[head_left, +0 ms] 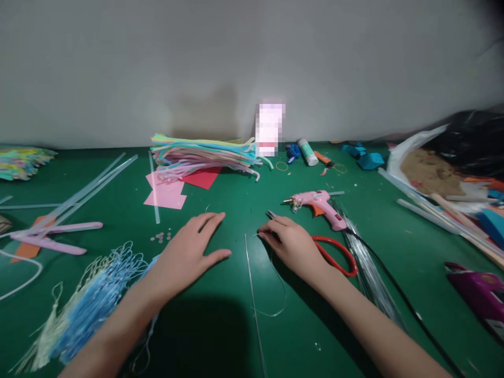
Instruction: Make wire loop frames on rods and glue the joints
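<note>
My left hand [192, 252] hovers over the green table with its fingers apart and nothing in them. To its right, my right hand [289, 244] has thumb and forefinger pinched on the end of a thin thread. The thread [284, 296] loops down from those fingertips onto the table. Between my hands a thin clear strip [252, 294] runs toward the near edge. Red-handled scissors [346, 260] lie partly under my right hand, their tips showing beyond it. Blue and cream tassels [96, 299] lie by my left forearm, and small discs [160, 238] are left of my left hand.
A pink glue gun [315, 202] with a black cord lies right of centre. Clear strips [364, 268] are beneath the cord. Pipe cleaners [205, 155] and pink paper [167, 194] sit at the back. A pink two-armed tool [59, 236] is at left, a purple object [480, 294] at right.
</note>
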A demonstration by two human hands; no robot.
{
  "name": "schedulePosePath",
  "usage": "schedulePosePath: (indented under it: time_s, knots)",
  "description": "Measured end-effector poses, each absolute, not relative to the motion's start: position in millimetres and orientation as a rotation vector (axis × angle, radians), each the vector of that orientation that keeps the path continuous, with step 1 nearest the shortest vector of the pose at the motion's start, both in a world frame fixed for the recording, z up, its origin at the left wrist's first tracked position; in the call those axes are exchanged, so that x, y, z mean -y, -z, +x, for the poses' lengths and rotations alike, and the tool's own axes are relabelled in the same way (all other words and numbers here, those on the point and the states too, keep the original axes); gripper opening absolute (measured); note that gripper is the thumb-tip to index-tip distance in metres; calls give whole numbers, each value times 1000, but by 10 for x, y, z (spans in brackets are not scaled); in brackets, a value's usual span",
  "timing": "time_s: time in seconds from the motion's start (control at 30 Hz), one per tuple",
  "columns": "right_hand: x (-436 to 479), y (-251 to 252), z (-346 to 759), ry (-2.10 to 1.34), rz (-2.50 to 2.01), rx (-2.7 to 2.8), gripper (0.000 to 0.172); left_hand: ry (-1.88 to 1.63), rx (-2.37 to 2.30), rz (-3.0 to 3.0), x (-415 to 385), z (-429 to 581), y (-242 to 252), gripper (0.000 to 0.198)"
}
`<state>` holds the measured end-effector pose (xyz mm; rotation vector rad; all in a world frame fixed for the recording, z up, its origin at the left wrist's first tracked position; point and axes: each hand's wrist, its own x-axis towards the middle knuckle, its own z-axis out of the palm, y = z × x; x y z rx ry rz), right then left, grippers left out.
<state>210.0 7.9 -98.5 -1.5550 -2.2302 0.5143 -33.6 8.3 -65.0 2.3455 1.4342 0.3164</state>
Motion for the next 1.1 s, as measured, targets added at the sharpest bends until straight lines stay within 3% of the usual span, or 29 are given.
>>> schedulePosePath:
  time_s: [0.17,0.37,0.57,0.77,0.83,1.0,1.1]
  knots:
    - [-107,971,2057,-466,-1589,2229,12,-98,-1290,2632,-439,-608,807,81]
    - [-115,999,2023,-442,-1573,2219,13,105,-1117,2507,-363,-589,858,108]
    - [-120,1096,2010,-403,-1492,2200,16,19,-1031,2487,127,-482,817,116]
    - [-101,1010,2038,-378,-1504,2223,19,86,-1189,2532,67,-582,770,117]
    - [-38,921,2107,-440,-1509,2271,29,137,-1175,2512,19,-581,766,117]
    - [279,800,2347,-486,-1450,2562,73,176,-1141,2491,104,-474,767,117]
    - [511,844,2424,-335,-1461,2601,82,125,-1140,2531,235,-418,823,120]
